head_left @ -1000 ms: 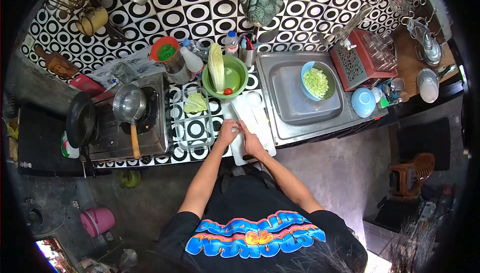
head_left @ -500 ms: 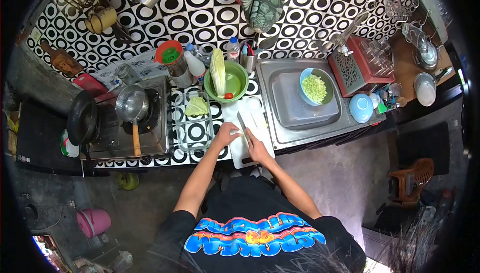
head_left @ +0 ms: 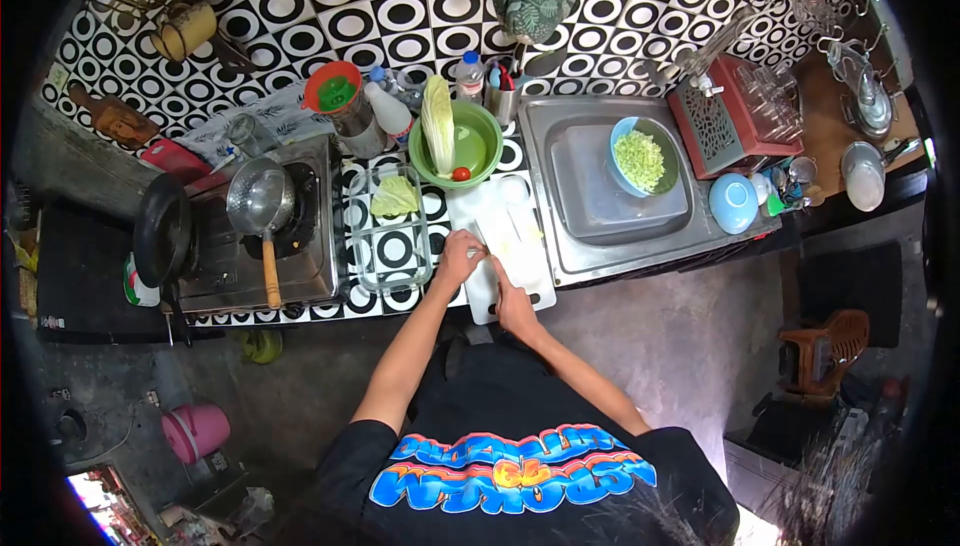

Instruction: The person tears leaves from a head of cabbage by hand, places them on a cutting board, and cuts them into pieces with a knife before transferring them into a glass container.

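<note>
My right hand (head_left: 516, 310) is closed round the handle of a knife, over the near part of a white cutting board (head_left: 484, 296). The knife's blade is hard to see now, pointing toward my left fingers. My left hand (head_left: 461, 255) is pinched at the board's left edge, close to the blade; what it holds is too small to make out. Small pale bits (head_left: 512, 244) lie on the board. Beyond it stands a green bowl (head_left: 484, 146) with a napa cabbage (head_left: 438, 126) and a red tomato (head_left: 461, 174).
A glass container (head_left: 392, 276) and a cabbage leaf (head_left: 394, 196) are left of the board. Further left, a saucepan (head_left: 262, 196) sits on the stove. To the right, a blue bowl (head_left: 619, 161) of chopped greens (head_left: 639, 161) stands in the steel sink (head_left: 590, 261).
The knife blade, plainly visible across the board before, has turned toward my left fingers and shows much less. My left hand has shifted slightly left against the board. The whole view has tilted a little.
</note>
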Available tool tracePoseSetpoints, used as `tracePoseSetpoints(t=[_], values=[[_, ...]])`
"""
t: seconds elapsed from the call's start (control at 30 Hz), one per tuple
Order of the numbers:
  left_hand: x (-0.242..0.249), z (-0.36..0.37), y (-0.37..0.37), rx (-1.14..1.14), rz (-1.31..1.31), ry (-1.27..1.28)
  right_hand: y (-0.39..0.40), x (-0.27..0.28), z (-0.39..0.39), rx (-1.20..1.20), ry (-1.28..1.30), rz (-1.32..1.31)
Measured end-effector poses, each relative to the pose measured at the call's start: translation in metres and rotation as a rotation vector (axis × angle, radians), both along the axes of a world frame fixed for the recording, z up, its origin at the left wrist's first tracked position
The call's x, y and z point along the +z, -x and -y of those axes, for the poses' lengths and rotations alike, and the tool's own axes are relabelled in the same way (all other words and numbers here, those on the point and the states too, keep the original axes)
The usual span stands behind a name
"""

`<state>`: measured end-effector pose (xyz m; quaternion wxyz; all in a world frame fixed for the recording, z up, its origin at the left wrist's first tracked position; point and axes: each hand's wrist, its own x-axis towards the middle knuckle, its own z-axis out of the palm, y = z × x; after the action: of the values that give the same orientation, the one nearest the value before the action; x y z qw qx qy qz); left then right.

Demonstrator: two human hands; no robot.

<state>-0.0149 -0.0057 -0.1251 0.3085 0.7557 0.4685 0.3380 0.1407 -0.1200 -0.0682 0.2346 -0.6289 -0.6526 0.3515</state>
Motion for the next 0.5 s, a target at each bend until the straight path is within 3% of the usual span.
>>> tracePoseSetpoints(t=[0.2,0.5], values=[[-0.007,-0.003,-0.002,0.016,-0.035,-0.031,0.007,-0.005,-0.047,0.025,0.017,0.095],[-0.007,0.000,0.002,-0.020,0.021,-0.023,-0.004,-0.010,-0.069,0.045,-0.023,-0.041]])
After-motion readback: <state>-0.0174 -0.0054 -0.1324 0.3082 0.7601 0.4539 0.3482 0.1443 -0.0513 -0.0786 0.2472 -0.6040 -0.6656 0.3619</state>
